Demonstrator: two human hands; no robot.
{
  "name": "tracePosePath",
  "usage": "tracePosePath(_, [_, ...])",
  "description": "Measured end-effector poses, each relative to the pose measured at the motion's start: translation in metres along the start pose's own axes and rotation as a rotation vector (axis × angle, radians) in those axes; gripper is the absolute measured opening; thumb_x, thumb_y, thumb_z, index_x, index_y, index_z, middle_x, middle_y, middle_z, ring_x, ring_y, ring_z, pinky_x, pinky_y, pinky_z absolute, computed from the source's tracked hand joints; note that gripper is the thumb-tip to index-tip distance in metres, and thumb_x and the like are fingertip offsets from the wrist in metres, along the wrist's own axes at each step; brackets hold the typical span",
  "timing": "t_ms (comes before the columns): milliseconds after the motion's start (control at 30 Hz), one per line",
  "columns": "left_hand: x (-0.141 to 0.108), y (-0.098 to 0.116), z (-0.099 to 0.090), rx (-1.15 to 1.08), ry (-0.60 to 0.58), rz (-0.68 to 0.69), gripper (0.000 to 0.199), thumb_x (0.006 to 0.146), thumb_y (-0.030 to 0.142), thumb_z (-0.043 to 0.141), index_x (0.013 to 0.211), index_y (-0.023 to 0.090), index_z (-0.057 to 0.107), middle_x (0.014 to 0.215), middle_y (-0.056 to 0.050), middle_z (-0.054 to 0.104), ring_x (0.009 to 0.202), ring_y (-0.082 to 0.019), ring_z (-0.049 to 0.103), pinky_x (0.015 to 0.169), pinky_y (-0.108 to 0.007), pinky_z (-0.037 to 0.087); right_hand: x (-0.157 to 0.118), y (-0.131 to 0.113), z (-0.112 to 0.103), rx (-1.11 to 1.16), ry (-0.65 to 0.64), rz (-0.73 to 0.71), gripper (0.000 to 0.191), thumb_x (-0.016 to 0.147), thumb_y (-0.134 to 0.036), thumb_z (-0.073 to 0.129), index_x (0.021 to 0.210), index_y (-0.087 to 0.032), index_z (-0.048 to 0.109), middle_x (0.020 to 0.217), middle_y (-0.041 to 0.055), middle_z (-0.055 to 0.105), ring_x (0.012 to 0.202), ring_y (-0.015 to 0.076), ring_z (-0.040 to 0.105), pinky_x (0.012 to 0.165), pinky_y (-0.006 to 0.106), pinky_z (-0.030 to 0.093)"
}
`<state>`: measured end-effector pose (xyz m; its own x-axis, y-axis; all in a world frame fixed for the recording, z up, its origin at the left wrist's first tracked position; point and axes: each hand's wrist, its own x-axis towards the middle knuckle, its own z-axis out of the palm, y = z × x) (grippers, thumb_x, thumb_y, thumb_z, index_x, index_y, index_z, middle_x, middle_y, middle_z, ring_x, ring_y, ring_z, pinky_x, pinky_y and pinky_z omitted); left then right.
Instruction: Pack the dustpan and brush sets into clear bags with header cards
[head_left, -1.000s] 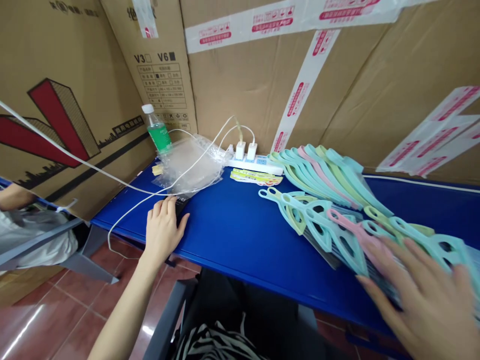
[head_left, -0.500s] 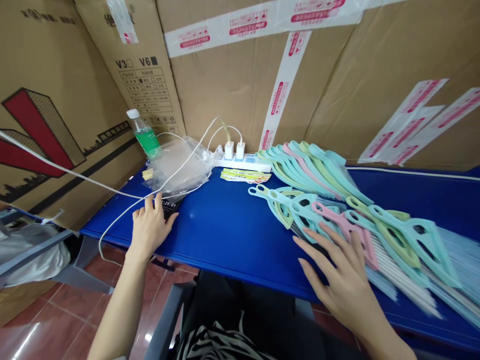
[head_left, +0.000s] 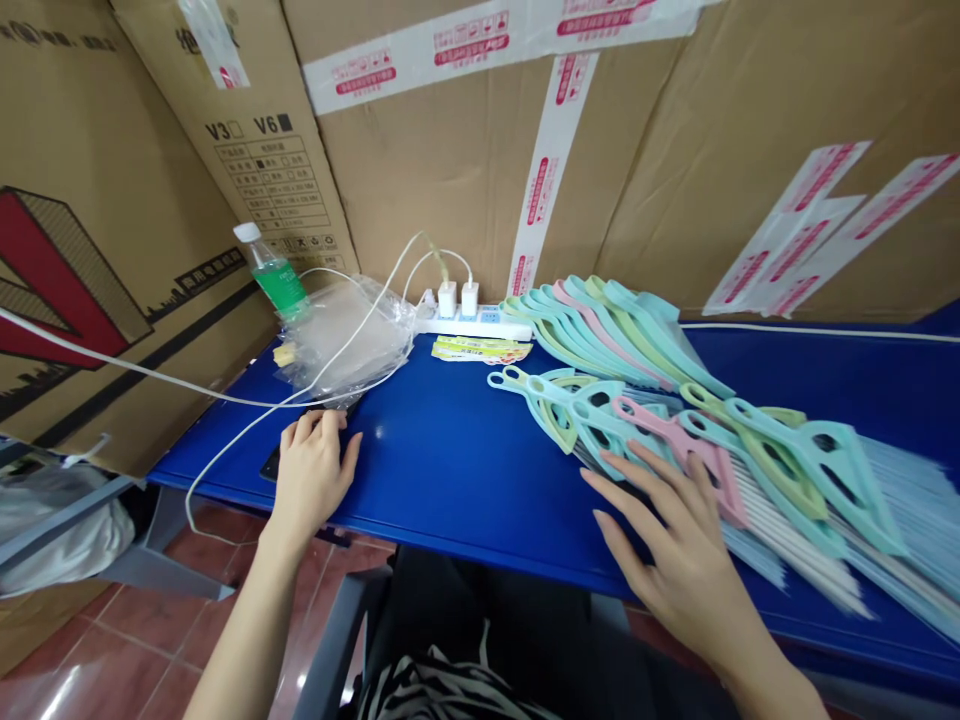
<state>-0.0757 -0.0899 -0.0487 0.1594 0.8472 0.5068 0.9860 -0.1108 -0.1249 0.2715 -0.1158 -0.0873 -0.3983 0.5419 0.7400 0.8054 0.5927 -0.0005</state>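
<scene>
My left hand (head_left: pixel 315 465) lies palm down over a black phone (head_left: pixel 271 464), thumb apart and fingers bent. Most of the phone is hidden under the hand and a clear plastic bag. My right hand (head_left: pixel 675 540) is spread open beside a pile of small hand brooms, its fingertips close to a pink broom (head_left: pixel 694 445) and a light-blue broom (head_left: pixel 607 415); whether they touch is unclear. Behind the brooms rests a row of nested pastel dustpans (head_left: pixel 615 330) in blue, green and pink.
A power strip (head_left: pixel 480 325) with two white chargers stands against the cardboard wall (head_left: pixel 450 160). In front of it lie yellow-green packets (head_left: pixel 480 350). Clear plastic bags (head_left: pixel 345 330) and a green-labelled bottle (head_left: pixel 277 280) are at the left. A white cable (head_left: pixel 247 400) crosses the blue table (head_left: pixel 450 450).
My left hand has moved a little towards me and right, and covers the phone's lit clock; the phone's left end now shows. The view has shifted slightly. My right hand stays spread by the brooms.
</scene>
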Motion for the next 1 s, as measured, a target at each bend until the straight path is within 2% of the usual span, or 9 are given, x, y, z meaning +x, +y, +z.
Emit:
tracePosePath(133, [0.002,0.009,-0.003,-0.049,0.067,0.003,0.018,0.096,0.026,0.038,0.101,0.018,0.053,0.090,-0.011,0.070,0.092,-0.029,0.061,0.073,-0.038,0.045,0.002,0.003,-0.002,-0.019,0.023,0.040,0.036,0.093,-0.016,0.052,0.126,-0.026,0.058,0.113,0.0077,0.069,0.122,0.0293,0.056,0.110,0.056,0.035])
tracePosePath(233, [0.007,0.026,-0.003,-0.122,0.035,0.097,0.018,0.096,0.025,0.038,0.101,0.019,0.054,0.095,-0.011,0.070,0.092,-0.027,0.062,0.076,-0.038,0.046,0.007,0.008,-0.004,-0.104,0.025,0.074,0.046,0.092,-0.020,0.054,0.137,-0.029,0.050,0.115,0.0076,0.069,0.119,0.0312,0.059,0.107,0.055,0.038])
tracePosePath(333, [0.021,0.047,-0.002,-0.177,-0.073,0.257,0.025,0.097,0.027,0.038,0.113,0.017,0.054,0.104,-0.011,0.069,0.096,-0.026,0.062,0.081,-0.038,0.048,0.011,0.015,-0.004,-0.213,-0.060,0.109,0.055,0.093,-0.032,0.053,0.146,-0.024,0.040,0.130,0.0141,0.062,0.126,0.0393,0.052,0.103,0.060,0.040])
tracePosePath(433, [0.045,0.068,0.002,-0.192,-0.199,0.379,0.041,0.095,0.030,0.042,0.134,0.015,0.044,0.122,-0.014,0.063,0.106,-0.027,0.061,0.089,-0.040,0.048,0.010,0.021,-0.002,-0.273,-0.174,0.143,0.062,0.094,-0.043,0.049,0.151,-0.022,0.034,0.142,0.0168,0.053,0.132,0.0455,0.042,0.098,0.064,0.041])
tracePosePath(533, [0.076,0.089,0.010,-0.199,-0.366,0.432,0.061,0.092,0.033,0.048,0.146,0.013,0.029,0.130,-0.018,0.057,0.114,-0.030,0.059,0.093,-0.041,0.047,0.008,0.026,0.002,-0.298,-0.227,0.174,0.061,0.096,-0.043,0.044,0.152,-0.025,0.031,0.143,0.0156,0.052,0.131,0.0435,0.045,0.095,0.060,0.045])
tracePosePath(600, [0.096,0.102,0.018,-0.228,-0.466,0.422,0.068,0.091,0.035,0.051,0.149,0.011,0.025,0.128,-0.020,0.058,0.115,-0.032,0.059,0.092,-0.041,0.047,0.007,0.027,0.003,-0.329,-0.238,0.187,0.058,0.097,-0.038,0.041,0.153,-0.027,0.029,0.141,0.0150,0.054,0.128,0.0413,0.049,0.092,0.057,0.048])
tracePosePath(633, [0.104,0.108,0.023,-0.238,-0.480,0.427,0.069,0.091,0.037,0.052,0.148,0.010,0.025,0.126,-0.021,0.059,0.116,-0.033,0.059,0.091,-0.041,0.047,0.006,0.027,0.003,-0.347,-0.235,0.190,0.057,0.098,-0.035,0.040,0.153,-0.027,0.028,0.139,0.0146,0.055,0.127,0.0404,0.051,0.091,0.055,0.049])
tracePosePath(767, [0.125,0.125,0.042,-0.286,-0.473,0.448,0.065,0.091,0.035,0.052,0.145,0.006,0.031,0.129,-0.024,0.059,0.124,-0.034,0.054,0.098,-0.043,0.044,0.006,0.029,0.004,-0.394,-0.207,0.175,0.061,0.097,-0.027,0.041,0.155,-0.026,0.023,0.135,0.0150,0.059,0.123,0.0400,0.054,0.088,0.053,0.052])
tracePosePath(1000, [0.126,0.131,0.058,-0.393,-0.387,0.407,0.052,0.091,0.019,0.041,0.141,0.006,0.035,0.127,-0.021,0.061,0.120,-0.030,0.056,0.100,-0.047,0.044,0.006,0.034,0.005,-0.397,-0.201,0.175,0.069,0.094,-0.020,0.043,0.157,-0.027,0.015,0.137,0.0147,0.058,0.122,0.0396,0.055,0.089,0.053,0.051])
